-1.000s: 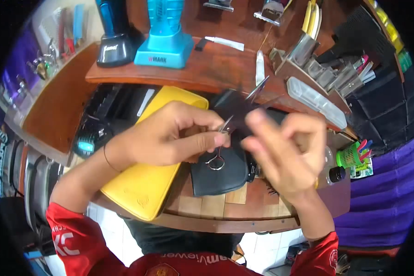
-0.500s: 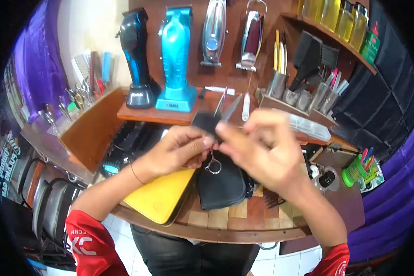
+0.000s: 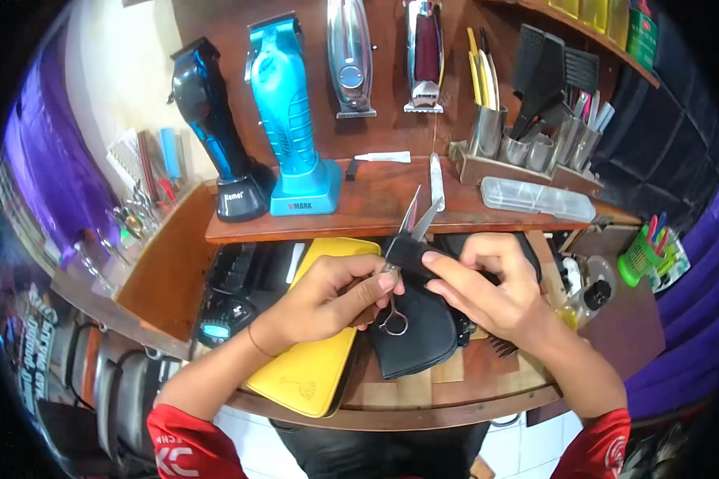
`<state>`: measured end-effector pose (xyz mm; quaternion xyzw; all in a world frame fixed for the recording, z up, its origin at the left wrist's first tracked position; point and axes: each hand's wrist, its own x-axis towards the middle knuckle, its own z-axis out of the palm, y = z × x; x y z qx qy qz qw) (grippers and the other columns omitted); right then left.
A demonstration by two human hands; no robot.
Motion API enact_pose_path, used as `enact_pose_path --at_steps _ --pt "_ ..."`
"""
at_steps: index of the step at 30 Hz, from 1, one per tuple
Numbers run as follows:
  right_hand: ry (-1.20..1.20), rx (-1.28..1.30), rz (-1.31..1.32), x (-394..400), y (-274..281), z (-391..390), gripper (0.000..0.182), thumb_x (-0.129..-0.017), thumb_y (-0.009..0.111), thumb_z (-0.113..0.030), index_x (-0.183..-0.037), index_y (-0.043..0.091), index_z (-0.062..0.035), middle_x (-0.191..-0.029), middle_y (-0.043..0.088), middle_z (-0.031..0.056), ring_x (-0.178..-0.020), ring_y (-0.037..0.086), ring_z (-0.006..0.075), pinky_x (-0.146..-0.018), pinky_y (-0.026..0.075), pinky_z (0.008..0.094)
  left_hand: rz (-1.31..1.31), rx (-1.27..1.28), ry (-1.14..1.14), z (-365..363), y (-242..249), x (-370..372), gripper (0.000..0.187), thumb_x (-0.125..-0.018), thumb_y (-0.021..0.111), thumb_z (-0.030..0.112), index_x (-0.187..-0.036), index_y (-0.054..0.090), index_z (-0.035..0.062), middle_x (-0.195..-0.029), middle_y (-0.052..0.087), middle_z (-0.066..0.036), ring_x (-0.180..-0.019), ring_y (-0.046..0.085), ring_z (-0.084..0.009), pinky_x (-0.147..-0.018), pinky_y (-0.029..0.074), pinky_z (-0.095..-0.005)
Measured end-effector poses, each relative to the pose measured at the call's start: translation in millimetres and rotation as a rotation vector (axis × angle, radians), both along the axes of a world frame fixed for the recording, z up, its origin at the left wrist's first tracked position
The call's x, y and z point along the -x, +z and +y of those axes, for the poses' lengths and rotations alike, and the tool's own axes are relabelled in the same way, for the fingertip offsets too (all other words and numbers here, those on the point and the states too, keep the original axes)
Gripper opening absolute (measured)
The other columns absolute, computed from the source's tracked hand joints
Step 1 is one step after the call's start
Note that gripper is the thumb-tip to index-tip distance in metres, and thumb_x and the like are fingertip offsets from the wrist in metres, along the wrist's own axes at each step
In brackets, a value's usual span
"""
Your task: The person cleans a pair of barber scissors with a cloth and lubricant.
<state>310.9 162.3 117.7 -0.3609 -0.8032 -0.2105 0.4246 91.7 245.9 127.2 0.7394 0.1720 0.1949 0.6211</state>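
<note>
My left hand [image 3: 339, 297] is closed around the pivot area of a pair of scissors [image 3: 428, 221]. The partly open blades point up and away, and one finger ring hangs below the hand. My right hand [image 3: 491, 289] pinches a small black cloth [image 3: 410, 254] against the lower part of the blades, hiding some of the metal. Beneath the hands lie a black pouch [image 3: 414, 345] and a yellow case [image 3: 305, 383] on the wooden table.
Behind are a black clipper [image 3: 216, 120] and a blue clipper [image 3: 284, 120] on stands. A clear plastic box [image 3: 535, 199] lies on the shelf [image 3: 375, 199]. Metal cups [image 3: 487, 132] hold combs and brushes. A green basket [image 3: 641, 259] with pens stands right.
My right hand has come down beside the blades and now presses the black cloth on them; it was raised and blurred. The left hand still holds the scissors. The view has shifted.
</note>
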Motion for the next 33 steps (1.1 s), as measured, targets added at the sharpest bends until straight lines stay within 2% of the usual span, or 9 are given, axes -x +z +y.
enact_pose_path --at_steps 4,5,8,13,17,20,26,30,33 --pt "-0.195 0.048 0.008 1 10 6 0.041 -0.07 0.077 -0.001 -0.109 0.064 -0.0042 -0.099 0.05 0.011 -0.078 0.057 0.0192 -0.065 0.05 0.0291 0.002 0.023 0.012 6 -4 -1 0.024 -0.101 0.043 0.022 -0.095 0.056 0.002 -0.069 0.051 0.001 -0.056 0.047 -0.0043 -0.049 0.034 -0.0178" --pt "-0.217 0.025 0.12 2 14 11 0.038 -0.073 0.074 -0.003 -0.109 0.062 -0.0045 -0.101 0.054 0.0127 -0.084 0.059 0.0257 -0.072 0.051 0.0345 -0.032 0.015 0.022 6 -6 0 0.025 -0.101 0.043 0.023 -0.096 0.055 0.0023 -0.069 0.051 0.001 -0.056 0.048 -0.0046 -0.049 0.034 -0.0177" --pt "-0.311 -0.004 0.14 8 21 11 0.038 -0.075 0.073 -0.005 -0.11 0.059 -0.0041 -0.099 0.056 0.0131 -0.087 0.061 0.0285 -0.072 0.051 0.0345 -0.028 -0.001 -0.01 5 -5 1 0.024 -0.101 0.043 0.023 -0.097 0.053 0.0027 -0.069 0.051 0.001 -0.056 0.049 -0.0056 -0.049 0.034 -0.0178" --pt "-0.159 -0.003 0.014 24 18 10 0.042 -0.069 0.078 -0.007 -0.107 0.058 -0.002 -0.093 0.057 0.0115 -0.08 0.061 0.0259 -0.064 0.052 0.0311 -0.188 0.094 0.018 5 -11 0 0.022 -0.1 0.045 0.021 -0.1 0.053 0.0008 -0.072 0.049 0.0 -0.056 0.047 -0.0067 -0.051 0.037 -0.0191" --pt "-0.136 -0.012 -0.189 25 17 28 0.042 -0.069 0.079 -0.014 -0.107 0.061 -0.0118 -0.083 0.054 0.0041 -0.053 0.054 0.0153 -0.046 0.046 0.0262 -0.346 0.109 0.124 12 -17 9 0.02 -0.1 0.044 0.018 -0.101 0.053 0.0006 -0.072 0.05 -0.001 -0.055 0.046 -0.0069 -0.05 0.037 -0.0204" --pt "-0.275 -0.093 -0.184 29 17 40 0.042 -0.07 0.078 -0.02 -0.107 0.061 -0.0084 -0.072 0.054 0.0028 -0.056 0.056 0.0158 -0.047 0.045 0.0283 -0.38 0.066 0.124 18 -20 10 0.02 -0.1 0.044 0.018 -0.1 0.054 -0.0002 -0.07 0.049 0.0 -0.054 0.045 -0.0058 -0.049 0.036 -0.0202" --pt "-0.138 -0.017 -0.291 20 12 13 0.045 -0.07 0.078 -0.018 -0.112 0.063 -0.0114 -0.065 0.047 0.0016 -0.047 0.049 0.0158 -0.041 0.038 0.0288 -0.292 0.119 0.121 8 -15 11 0.019 -0.1 0.046 0.016 -0.097 0.055 -0.0001 -0.071 0.05 0.001 -0.057 0.047 -0.0039 -0.05 0.037 -0.0184" --pt "-0.117 -0.013 -0.183 17 8 15 0.045 -0.07 0.078 -0.012 -0.112 0.063 -0.012 -0.061 0.043 0.0016 -0.045 0.046 0.0154 -0.04 0.036 0.029 -0.175 0.109 0.071 8 -13 13 0.022 -0.1 0.045 0.018 -0.106 0.057 0.0 -0.073 0.05 0.002 -0.057 0.046 -0.0037 -0.052 0.036 -0.0171" --pt "-0.194 -0.023 0.001 17 16 13 0.041 -0.073 0.075 -0.008 -0.111 0.063 -0.0073 -0.072 0.059 0.0058 -0.05 0.052 0.0169 -0.046 0.044 0.0292 -0.163 0.146 0.033 7 -10 12 0.025 -0.101 0.044 0.019 -0.108 0.057 0.0003 -0.073 0.049 0.002 -0.058 0.047 -0.004 -0.052 0.036 -0.0168"
